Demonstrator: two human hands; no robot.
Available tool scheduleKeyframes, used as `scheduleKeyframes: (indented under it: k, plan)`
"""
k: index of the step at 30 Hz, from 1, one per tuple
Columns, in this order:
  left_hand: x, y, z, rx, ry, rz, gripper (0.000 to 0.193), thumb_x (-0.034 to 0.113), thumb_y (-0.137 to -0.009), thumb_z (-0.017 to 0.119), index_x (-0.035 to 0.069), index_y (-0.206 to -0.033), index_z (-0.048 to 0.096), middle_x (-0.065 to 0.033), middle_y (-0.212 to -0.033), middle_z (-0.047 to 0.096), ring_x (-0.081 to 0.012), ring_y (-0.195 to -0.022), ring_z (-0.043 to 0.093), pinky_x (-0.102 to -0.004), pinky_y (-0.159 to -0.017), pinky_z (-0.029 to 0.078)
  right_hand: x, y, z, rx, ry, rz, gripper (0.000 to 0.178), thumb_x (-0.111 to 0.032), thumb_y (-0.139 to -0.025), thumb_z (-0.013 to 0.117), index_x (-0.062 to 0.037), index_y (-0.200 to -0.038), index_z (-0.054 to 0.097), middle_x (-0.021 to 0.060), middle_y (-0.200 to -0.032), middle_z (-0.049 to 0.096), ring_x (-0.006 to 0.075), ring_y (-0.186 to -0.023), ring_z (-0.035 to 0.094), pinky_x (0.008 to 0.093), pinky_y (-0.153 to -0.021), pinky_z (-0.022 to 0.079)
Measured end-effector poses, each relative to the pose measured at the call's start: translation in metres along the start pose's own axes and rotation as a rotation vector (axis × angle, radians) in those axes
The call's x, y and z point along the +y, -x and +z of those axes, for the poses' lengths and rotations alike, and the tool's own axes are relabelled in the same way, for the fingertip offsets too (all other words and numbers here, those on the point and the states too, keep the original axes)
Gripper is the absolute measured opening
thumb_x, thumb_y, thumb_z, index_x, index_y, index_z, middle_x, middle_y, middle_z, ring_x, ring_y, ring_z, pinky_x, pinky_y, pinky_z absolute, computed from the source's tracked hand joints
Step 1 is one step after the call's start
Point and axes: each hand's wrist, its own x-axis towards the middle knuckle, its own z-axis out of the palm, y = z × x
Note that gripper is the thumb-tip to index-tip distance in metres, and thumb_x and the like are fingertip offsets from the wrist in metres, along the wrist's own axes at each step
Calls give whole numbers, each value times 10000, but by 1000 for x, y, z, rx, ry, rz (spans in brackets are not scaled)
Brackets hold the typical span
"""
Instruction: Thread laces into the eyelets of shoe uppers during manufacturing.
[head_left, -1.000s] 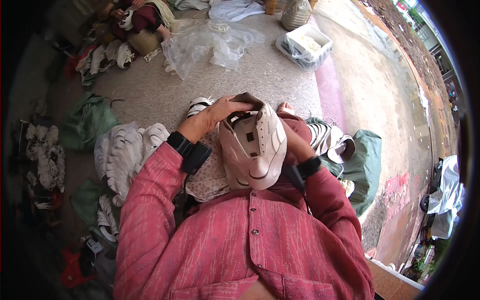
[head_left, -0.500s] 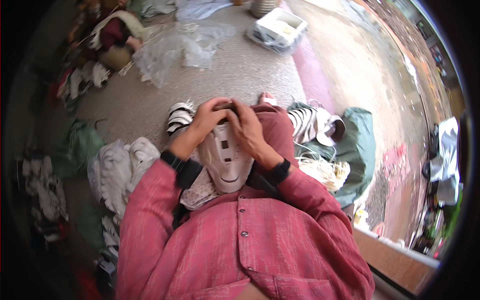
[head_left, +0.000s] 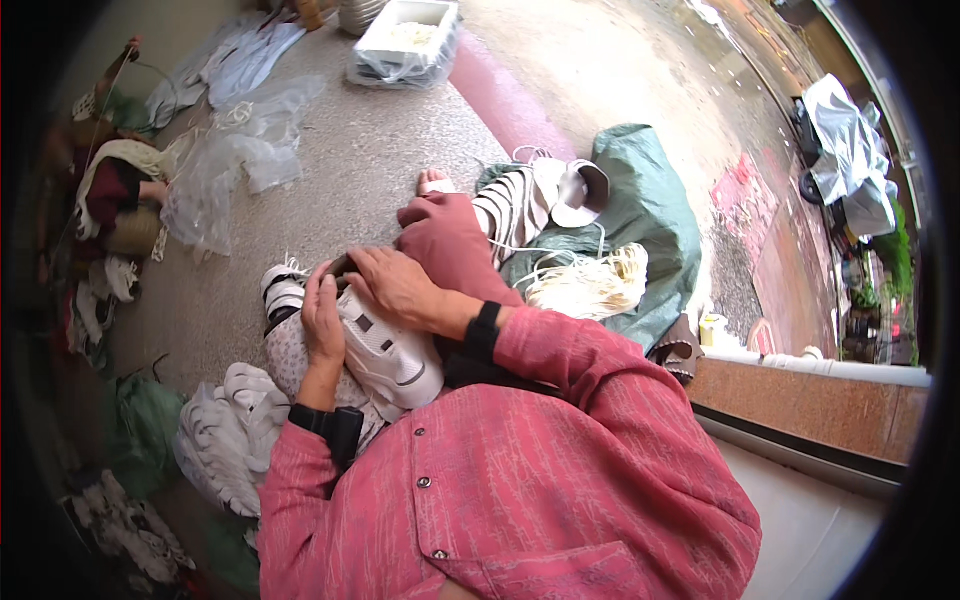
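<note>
A white shoe upper [head_left: 395,350] with small dark openings lies across my lap, its toe end toward my body. My left hand [head_left: 323,312] grips its far left edge, by a brown opening. From the right, my right hand [head_left: 400,285] closes over the same far end, its fingers bent at the brown edge. Just beyond the left hand are white striped pieces [head_left: 284,288] with loose strings. To the right of my knee lie a stack of striped white uppers [head_left: 515,203], a single white upper [head_left: 580,193] and a bundle of cream laces [head_left: 605,280].
A green sack [head_left: 650,200] lies under the goods at right. White uppers in a plastic bag [head_left: 235,425] are at left. Farther off are a clear plastic sheet [head_left: 235,165], a white box [head_left: 408,35] and, at the far left, another person's hand [head_left: 152,192]. A ledge [head_left: 790,400] runs at right.
My view has swung to the right, so the surroundings sit farther left. Both hands stay on the shoe upper; the left one has shifted to its side, showing more of the brown opening.
</note>
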Motion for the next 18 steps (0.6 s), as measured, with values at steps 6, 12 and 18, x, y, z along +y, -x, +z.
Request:
scheduleKeyframes:
  k: [6, 12, 18]
  plan:
    - [24, 2, -13, 26, -432, 197, 353, 189, -1009, 450, -16, -1291, 511, -158, -1257, 573, -270, -1172, 531, -357, -1042, 375, 27, 49, -94, 232, -180, 92, 199, -74, -914, 612, -16, -1104, 633, 104, -1057, 656, 210, -991, 623, 324, -851, 494]
    - [71, 1, -5, -198, -711, 561, 400, 205, -902, 604, -7, -1237, 548, -176, -1202, 587, -354, -1131, 539, -432, -996, 400, 256, 224, -211, 755, -420, 960, 197, -46, -832, 651, -3, -1021, 685, 47, -835, 667, 128, -693, 608, 262, -565, 482]
    - [65, 12, -10, -237, -707, 448, 387, 238, -860, 633, -7, -1158, 603, -187, -1148, 603, -381, -1040, 562, -457, -932, 434, 322, 288, -252, 835, -58, 1261, 218, -42, -868, 540, -37, -1022, 695, 76, -876, 678, 153, -640, 627, 294, -493, 458]
